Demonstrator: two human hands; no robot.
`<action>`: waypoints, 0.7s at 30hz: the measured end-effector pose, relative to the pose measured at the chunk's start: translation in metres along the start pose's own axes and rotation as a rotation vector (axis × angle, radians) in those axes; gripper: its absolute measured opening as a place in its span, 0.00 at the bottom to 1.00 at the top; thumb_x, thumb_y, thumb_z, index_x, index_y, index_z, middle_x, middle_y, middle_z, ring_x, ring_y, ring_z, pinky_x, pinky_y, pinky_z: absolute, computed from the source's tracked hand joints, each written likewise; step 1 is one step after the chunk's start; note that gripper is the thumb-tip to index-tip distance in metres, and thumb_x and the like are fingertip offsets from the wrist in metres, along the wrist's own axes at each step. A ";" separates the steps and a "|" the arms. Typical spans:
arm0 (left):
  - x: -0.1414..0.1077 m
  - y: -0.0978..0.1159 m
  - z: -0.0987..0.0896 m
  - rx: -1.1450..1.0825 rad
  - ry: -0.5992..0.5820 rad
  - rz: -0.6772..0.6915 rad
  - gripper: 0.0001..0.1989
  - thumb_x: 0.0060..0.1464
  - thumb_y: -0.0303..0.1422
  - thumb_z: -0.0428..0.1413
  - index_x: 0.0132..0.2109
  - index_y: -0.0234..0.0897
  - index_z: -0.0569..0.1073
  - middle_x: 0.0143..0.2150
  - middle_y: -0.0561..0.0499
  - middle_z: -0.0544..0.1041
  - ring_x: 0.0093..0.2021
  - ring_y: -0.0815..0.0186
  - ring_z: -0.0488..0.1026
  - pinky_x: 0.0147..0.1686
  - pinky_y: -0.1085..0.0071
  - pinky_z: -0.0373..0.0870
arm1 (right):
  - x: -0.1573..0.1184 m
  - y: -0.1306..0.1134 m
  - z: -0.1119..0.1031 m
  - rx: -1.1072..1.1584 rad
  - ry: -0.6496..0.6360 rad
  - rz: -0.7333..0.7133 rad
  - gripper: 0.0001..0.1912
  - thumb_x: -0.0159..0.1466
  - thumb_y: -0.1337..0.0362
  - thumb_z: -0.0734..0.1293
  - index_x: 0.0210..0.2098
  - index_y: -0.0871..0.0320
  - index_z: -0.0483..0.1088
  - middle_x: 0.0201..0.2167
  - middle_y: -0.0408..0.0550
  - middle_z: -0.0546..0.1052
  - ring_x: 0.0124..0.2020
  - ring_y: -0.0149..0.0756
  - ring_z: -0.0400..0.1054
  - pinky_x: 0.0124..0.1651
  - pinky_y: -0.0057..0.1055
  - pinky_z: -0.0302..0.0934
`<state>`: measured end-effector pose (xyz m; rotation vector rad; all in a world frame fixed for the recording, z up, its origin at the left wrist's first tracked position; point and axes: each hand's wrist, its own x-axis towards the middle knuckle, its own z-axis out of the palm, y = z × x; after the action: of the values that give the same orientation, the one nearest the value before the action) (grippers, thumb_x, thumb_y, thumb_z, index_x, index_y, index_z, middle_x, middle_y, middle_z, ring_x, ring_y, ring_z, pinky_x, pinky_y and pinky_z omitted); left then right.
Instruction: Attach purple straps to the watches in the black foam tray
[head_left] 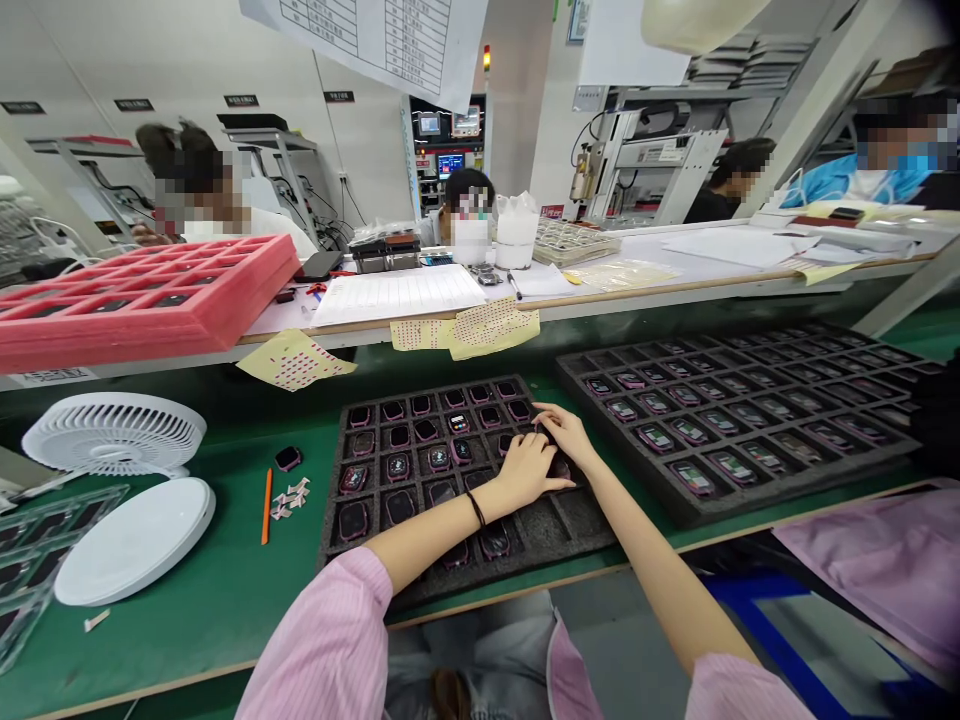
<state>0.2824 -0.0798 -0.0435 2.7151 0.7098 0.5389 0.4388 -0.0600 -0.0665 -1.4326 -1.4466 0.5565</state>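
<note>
The left hand (525,472) lies palm-down just beside the right hand (566,435).

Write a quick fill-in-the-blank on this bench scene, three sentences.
The left hand has a thin black band on its ____. The right hand rests among smartwatches in a ____ foam tray. The upper-shelf tray at far left is ____.

Missing words: wrist; black; pink.

Pink pinstripe smock sleeves (322,640), thin blk band (475,508) on L wrist (469,515), grey trousers (472,650) below
</note>
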 end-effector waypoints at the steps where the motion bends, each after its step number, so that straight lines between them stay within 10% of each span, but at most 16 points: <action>1: 0.001 -0.001 0.004 0.005 0.017 0.018 0.21 0.55 0.45 0.55 0.50 0.33 0.71 0.56 0.36 0.69 0.60 0.48 0.61 0.59 0.51 0.54 | -0.001 -0.001 0.000 -0.004 -0.011 -0.007 0.19 0.61 0.59 0.59 0.48 0.57 0.72 0.31 0.47 0.79 0.35 0.39 0.73 0.43 0.36 0.66; 8: -0.010 -0.011 0.003 -0.025 -0.008 0.086 0.22 0.62 0.41 0.47 0.59 0.36 0.65 0.65 0.40 0.60 0.67 0.55 0.53 0.65 0.54 0.49 | -0.005 -0.014 0.004 -0.120 -0.030 -0.063 0.12 0.58 0.61 0.63 0.36 0.50 0.79 0.32 0.47 0.80 0.39 0.44 0.72 0.48 0.42 0.63; 15: -0.053 -0.023 -0.006 0.051 -0.030 -0.065 0.30 0.63 0.44 0.42 0.65 0.30 0.55 0.67 0.35 0.54 0.68 0.53 0.48 0.65 0.51 0.44 | -0.009 -0.020 0.007 -0.150 0.041 -0.139 0.15 0.63 0.56 0.60 0.41 0.51 0.77 0.42 0.50 0.79 0.49 0.47 0.68 0.56 0.46 0.58; 21: -0.040 -0.035 -0.009 0.030 -0.066 -0.140 0.26 0.63 0.38 0.44 0.64 0.29 0.57 0.67 0.34 0.55 0.68 0.54 0.49 0.66 0.51 0.39 | -0.013 -0.015 0.015 -0.215 -0.062 -0.205 0.17 0.65 0.56 0.58 0.47 0.51 0.74 0.51 0.48 0.75 0.57 0.46 0.65 0.63 0.50 0.47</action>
<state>0.2321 -0.0689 -0.0592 2.6714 0.8883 0.4073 0.4166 -0.0704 -0.0637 -1.4190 -1.7218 0.3263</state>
